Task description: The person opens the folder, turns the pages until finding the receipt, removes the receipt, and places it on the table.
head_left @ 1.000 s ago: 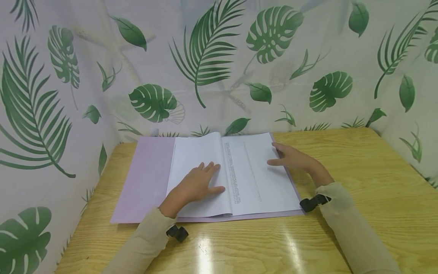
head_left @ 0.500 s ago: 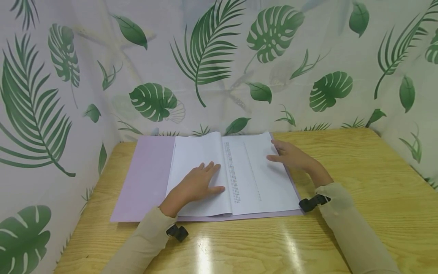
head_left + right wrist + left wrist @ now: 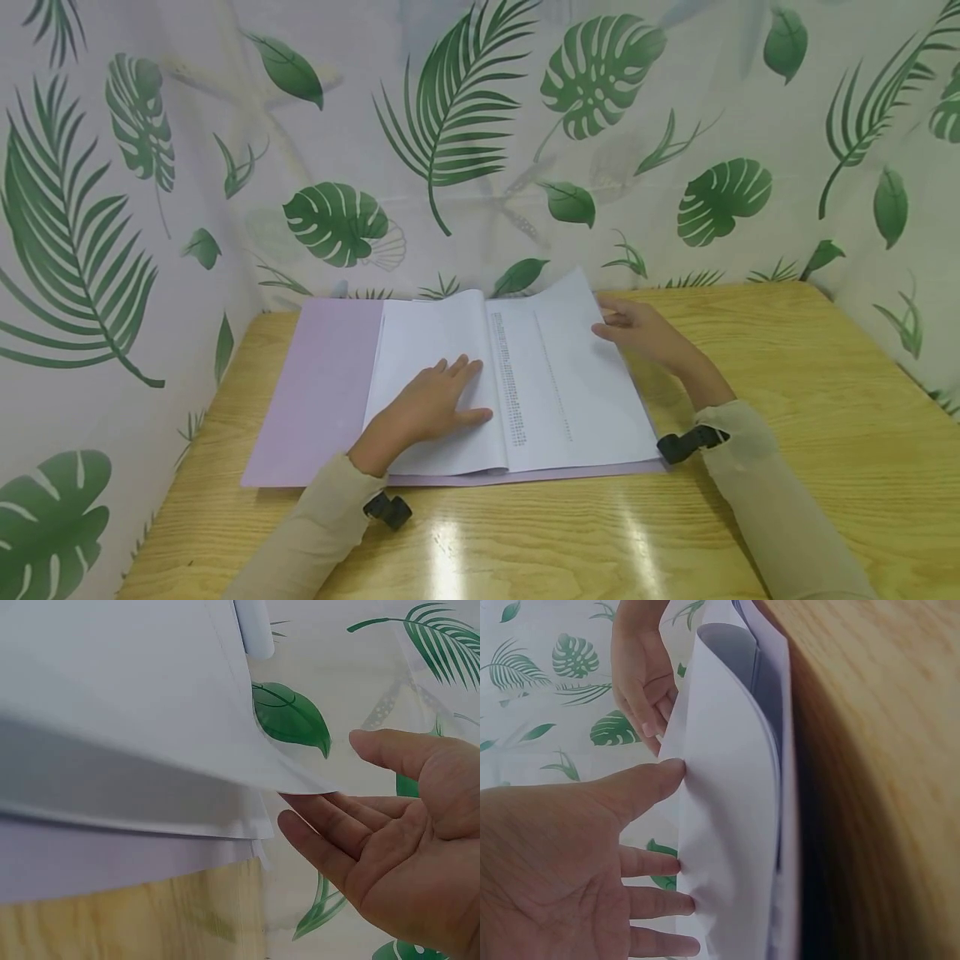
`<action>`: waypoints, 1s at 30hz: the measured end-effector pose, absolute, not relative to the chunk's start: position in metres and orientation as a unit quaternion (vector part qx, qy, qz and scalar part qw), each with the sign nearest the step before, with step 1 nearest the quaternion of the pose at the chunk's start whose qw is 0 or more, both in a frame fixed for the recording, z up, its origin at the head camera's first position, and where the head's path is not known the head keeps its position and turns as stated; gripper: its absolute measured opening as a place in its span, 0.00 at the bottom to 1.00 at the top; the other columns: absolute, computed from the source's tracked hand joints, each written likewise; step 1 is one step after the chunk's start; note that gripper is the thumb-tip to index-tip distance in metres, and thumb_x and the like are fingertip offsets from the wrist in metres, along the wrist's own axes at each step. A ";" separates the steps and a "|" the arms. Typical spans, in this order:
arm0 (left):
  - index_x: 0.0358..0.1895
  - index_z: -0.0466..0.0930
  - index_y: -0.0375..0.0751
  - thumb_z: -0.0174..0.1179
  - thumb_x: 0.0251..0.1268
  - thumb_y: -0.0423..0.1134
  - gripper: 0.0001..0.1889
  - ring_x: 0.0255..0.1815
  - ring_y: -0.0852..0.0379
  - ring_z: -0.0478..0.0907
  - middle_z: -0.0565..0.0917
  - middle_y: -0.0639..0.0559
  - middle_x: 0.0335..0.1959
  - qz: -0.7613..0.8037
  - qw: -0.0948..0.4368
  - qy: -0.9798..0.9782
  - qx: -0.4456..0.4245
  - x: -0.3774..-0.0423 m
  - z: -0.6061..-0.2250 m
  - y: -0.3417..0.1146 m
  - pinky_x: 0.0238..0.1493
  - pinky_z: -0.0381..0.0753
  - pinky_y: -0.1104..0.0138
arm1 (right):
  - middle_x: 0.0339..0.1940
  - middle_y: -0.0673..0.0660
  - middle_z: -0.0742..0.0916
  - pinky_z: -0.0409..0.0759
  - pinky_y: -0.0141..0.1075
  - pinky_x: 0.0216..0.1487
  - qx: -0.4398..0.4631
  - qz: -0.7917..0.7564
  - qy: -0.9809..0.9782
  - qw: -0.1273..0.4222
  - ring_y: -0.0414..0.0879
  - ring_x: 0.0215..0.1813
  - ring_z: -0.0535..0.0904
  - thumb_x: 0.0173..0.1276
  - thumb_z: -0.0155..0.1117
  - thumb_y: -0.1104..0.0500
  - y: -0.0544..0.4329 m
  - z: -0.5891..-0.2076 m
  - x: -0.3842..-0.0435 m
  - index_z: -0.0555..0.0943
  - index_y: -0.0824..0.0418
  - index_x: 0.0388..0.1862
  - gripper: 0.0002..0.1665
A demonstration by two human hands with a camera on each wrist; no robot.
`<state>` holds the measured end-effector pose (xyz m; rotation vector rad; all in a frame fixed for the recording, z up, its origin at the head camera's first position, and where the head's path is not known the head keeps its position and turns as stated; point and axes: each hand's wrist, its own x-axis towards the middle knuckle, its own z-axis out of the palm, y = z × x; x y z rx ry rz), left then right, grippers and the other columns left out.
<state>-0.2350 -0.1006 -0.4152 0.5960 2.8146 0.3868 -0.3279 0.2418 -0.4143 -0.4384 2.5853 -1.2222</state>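
Observation:
A lilac folder lies open on the table with white sheets inside. My left hand rests on the left-hand page, fingers spread; in the left wrist view its fingertips touch the curved paper. At the far right corner of the printed right-hand page, my right hand has its fingers under the raised sheet. From the right wrist, the fingers extend beneath the sheet's corner, and the thumb stands apart above it. More sheets lie below the lifted one.
The wooden table extends to the right and in front of the folder. Cloth with green leaf prints hangs along the back and sides. A black camera mount sits at the left wrist, another black mount at the right.
The far right corner of the right-hand page has risen, and the right hand's fingers have slipped under it. My left hand and the folder have stayed in place.

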 end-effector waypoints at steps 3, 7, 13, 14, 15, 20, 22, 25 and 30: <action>0.81 0.56 0.43 0.57 0.73 0.61 0.42 0.82 0.34 0.55 0.58 0.39 0.82 0.132 0.120 0.963 0.203 -0.236 -0.416 -0.101 0.82 0.56 0.47 | 0.76 0.72 0.70 0.72 0.60 0.72 -0.156 -0.429 0.880 0.130 0.67 0.74 0.71 0.81 0.55 0.50 0.242 -0.413 -0.327 0.55 0.65 0.83 0.40; 0.81 0.56 0.43 0.57 0.73 0.61 0.42 0.81 0.34 0.55 0.58 0.39 0.82 0.133 0.119 0.963 0.204 -0.237 -0.415 -0.101 0.81 0.57 0.46 | 0.75 0.69 0.73 0.72 0.60 0.72 -0.153 -0.447 0.869 0.146 0.67 0.71 0.74 0.83 0.49 0.47 0.243 -0.410 -0.325 0.60 0.64 0.81 0.36; 0.81 0.56 0.42 0.58 0.73 0.61 0.42 0.81 0.34 0.56 0.57 0.39 0.82 0.131 0.122 0.963 0.203 -0.235 -0.414 -0.101 0.82 0.56 0.47 | 0.72 0.71 0.76 0.69 0.61 0.74 -0.155 -0.462 0.857 0.168 0.67 0.67 0.78 0.85 0.45 0.48 0.245 -0.406 -0.323 0.63 0.68 0.78 0.34; 0.81 0.56 0.42 0.58 0.73 0.61 0.42 0.81 0.34 0.56 0.57 0.39 0.82 0.131 0.123 0.963 0.203 -0.235 -0.414 -0.101 0.82 0.56 0.47 | 0.72 0.72 0.75 0.69 0.61 0.74 -0.158 -0.466 0.854 0.172 0.68 0.67 0.78 0.85 0.45 0.49 0.246 -0.406 -0.323 0.63 0.68 0.79 0.33; 0.81 0.56 0.42 0.58 0.73 0.61 0.42 0.81 0.34 0.56 0.57 0.39 0.82 0.131 0.124 0.963 0.203 -0.235 -0.414 -0.102 0.82 0.56 0.47 | 0.73 0.72 0.74 0.69 0.61 0.74 -0.161 -0.467 0.851 0.176 0.68 0.67 0.77 0.85 0.46 0.50 0.246 -0.406 -0.323 0.63 0.68 0.79 0.33; 0.80 0.57 0.41 0.58 0.73 0.60 0.42 0.81 0.33 0.57 0.58 0.38 0.81 0.132 0.122 0.962 0.206 -0.235 -0.414 -0.102 0.81 0.58 0.46 | 0.78 0.71 0.68 0.68 0.61 0.74 -0.169 -0.457 0.851 0.196 0.69 0.71 0.74 0.84 0.48 0.54 0.248 -0.405 -0.322 0.63 0.67 0.79 0.31; 0.80 0.58 0.41 0.58 0.73 0.60 0.41 0.81 0.33 0.57 0.59 0.37 0.81 0.133 0.120 0.962 0.207 -0.235 -0.414 -0.103 0.81 0.58 0.46 | 0.78 0.70 0.69 0.70 0.61 0.73 -0.176 -0.450 0.853 0.198 0.67 0.71 0.74 0.82 0.51 0.55 0.249 -0.405 -0.322 0.64 0.66 0.78 0.31; 0.80 0.58 0.41 0.58 0.73 0.60 0.41 0.80 0.33 0.57 0.59 0.37 0.81 0.134 0.120 0.962 0.207 -0.234 -0.413 -0.102 0.81 0.58 0.46 | 0.73 0.69 0.76 0.74 0.58 0.71 -0.194 -0.442 0.853 0.197 0.63 0.68 0.78 0.79 0.57 0.57 0.249 -0.407 -0.323 0.65 0.65 0.78 0.32; 0.80 0.58 0.41 0.59 0.73 0.60 0.42 0.80 0.33 0.57 0.58 0.38 0.81 0.133 0.121 0.962 0.206 -0.234 -0.413 -0.102 0.81 0.58 0.46 | 0.67 0.68 0.82 0.78 0.54 0.69 -0.222 -0.433 0.850 0.201 0.60 0.68 0.79 0.76 0.63 0.58 0.247 -0.410 -0.324 0.68 0.65 0.76 0.33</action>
